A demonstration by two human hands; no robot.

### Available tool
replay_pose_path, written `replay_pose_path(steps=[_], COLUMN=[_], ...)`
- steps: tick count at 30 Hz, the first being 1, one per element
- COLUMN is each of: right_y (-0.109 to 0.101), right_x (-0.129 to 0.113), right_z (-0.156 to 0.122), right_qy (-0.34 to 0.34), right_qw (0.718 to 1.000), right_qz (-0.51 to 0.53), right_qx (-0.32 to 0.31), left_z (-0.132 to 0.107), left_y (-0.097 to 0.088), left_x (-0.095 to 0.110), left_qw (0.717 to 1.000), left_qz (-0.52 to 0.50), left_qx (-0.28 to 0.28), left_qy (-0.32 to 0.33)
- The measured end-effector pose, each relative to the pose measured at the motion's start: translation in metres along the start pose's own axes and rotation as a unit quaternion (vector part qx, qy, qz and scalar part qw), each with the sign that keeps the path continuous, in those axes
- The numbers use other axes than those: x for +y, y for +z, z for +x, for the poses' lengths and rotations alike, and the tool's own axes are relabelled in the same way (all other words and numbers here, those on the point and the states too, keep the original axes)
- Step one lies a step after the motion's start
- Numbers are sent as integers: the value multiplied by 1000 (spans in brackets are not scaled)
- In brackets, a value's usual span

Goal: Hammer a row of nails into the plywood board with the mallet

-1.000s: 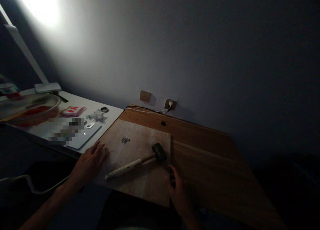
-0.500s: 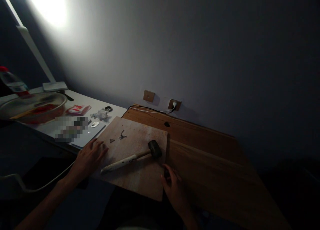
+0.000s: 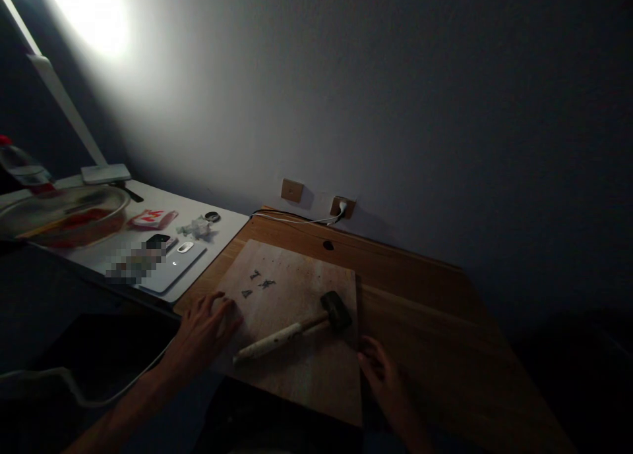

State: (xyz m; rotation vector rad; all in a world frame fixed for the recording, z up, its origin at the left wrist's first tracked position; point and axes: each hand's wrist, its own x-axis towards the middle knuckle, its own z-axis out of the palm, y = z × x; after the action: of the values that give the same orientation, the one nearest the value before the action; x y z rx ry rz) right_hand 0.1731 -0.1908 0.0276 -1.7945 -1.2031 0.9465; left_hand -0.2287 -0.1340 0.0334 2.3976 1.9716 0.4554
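Wooden board [image 3: 316, 381]: I have it between my 2 hands, over the left part of the wooden desk [image 3: 430, 315]; whether it lies flat or is slightly raised, I cannot tell from this camera.
Mallet [image 3: 291, 332]: it lies on the board, dark head toward the right edge, pale worn handle slanting down to the left — neither hand touches it.
Small metal fasteners [image 3: 267, 284]: 3 little groups lie near each other on the board, beyond the mallet's handle; too small for me to tell nails from screws.
Left hand [image 3: 210, 322]: its fingers are spread and slightly bent, at the board's left edge, near the fasteners.
Right hand [image 3: 384, 369]: its fingers curl beside the board's right edge, near the mallet's head; I cannot tell whether they pinch the edge.
White table [image 3: 230, 225]: left of the desk, it bears a silver laptop [image 3: 173, 269] with a white mouse [image 3: 185, 247] on top, a red-and-white packet [image 3: 153, 219], crumpled clear plastic [image 3: 196, 228] and a big bowl [image 3: 123, 200].
Lamp [image 3: 69, 105]: it stands behind the bowl, lighting the wall [image 3: 395, 111].
Socket plates [image 3: 292, 190]: 2 on the wall — the right holds a white plug [image 3: 343, 207].
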Motion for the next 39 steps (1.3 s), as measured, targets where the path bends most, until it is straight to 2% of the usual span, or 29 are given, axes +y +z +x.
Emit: replay_pose_path(steps=[4, 8, 11, 14, 19, 22, 24, 28, 33, 36, 39], right_y=[-35, -66, -82, -87, -80, -74, -69, -46, -14, -5, 1], right_x=[22, 44, 57, 61, 50, 40, 34, 23, 1, -10, -16], right_z=[-2, -6, -12, -19, -22, -23, -25, -33, -42, -42, -38], right_qy=[30, 31, 36, 33, 12, 16, 13, -50, -93, -92, -75], right_qw=[998, 988, 983, 984, 981, 973, 973, 986, 990, 986, 984], right_qz=[-29, -87, -114, -112, -76, -67, -71, -71, -105, -136, -158], right_qx=[55, 122, 139, 134, 176, 222, 220, 142, 17, -21, -30], left_z=[-18, -30, -29, -20, 0, 15, 26, 48, 58, 57, 57], left_y=[11, 11, 11, 12, 10, 13, 17, 17, 4, 2, 9], left_x=[22, 41, 43, 39, 47, 60, 70, 90, 109, 114, 118], left_qw=[997, 988, 983, 984, 987, 983, 979, 973, 964, 962, 965], left_qz=[-42, -67, -69, -59, -24, -48, -79, -119, -132, -124, -107], left_qx=[8, 2, -2, 3, -33, -58, -64, -79, -109, -113, -113], left_qy=[66, 137, 169, 167, 155, 168, 177, 183, 203, 214, 212])
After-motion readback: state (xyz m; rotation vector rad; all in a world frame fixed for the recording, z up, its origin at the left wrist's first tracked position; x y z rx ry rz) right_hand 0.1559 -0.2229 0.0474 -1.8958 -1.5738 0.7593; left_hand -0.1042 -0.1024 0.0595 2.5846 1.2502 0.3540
